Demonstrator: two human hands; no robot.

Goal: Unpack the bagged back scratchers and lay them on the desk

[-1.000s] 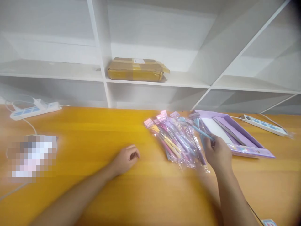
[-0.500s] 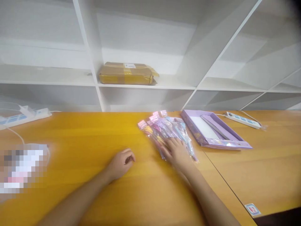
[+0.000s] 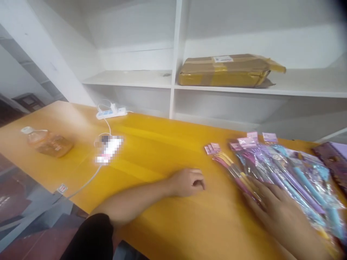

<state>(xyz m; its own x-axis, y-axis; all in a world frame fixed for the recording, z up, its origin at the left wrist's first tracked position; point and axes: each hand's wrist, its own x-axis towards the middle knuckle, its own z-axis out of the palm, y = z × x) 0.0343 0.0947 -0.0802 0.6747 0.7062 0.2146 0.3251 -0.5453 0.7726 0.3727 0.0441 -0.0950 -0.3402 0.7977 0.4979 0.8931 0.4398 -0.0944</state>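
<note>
My left hand (image 3: 188, 182) rests on the bare wood with its fingers curled into a loose fist, and nothing shows in it. To its right, my right hand (image 3: 276, 206) lies over the near edge of a spread of clear plastic packets (image 3: 282, 169), fingers stretched out and somewhat apart. The packets hold long slim pieces in purple, blue, pink and yellow, with pink card tops; the exact kind of piece is unclear. Nearest my right fingers is a packet with yellow and pink pieces (image 3: 230, 166). My right palm covers part of the packets.
A purple box (image 3: 332, 160) is cut off at the right edge. On the shelf above the table (image 3: 151, 141) sits a taped cardboard parcel (image 3: 225, 72). Leftward are a power strip (image 3: 111, 112) with cables, a blurred-out item (image 3: 108, 150) and a bottle of orange drink (image 3: 50, 142) on its side.
The view has swung left, so the packets and parcel appear farther right and a bottle comes into sight. My right hand stays on the packets; my left stays curled on the table.
</note>
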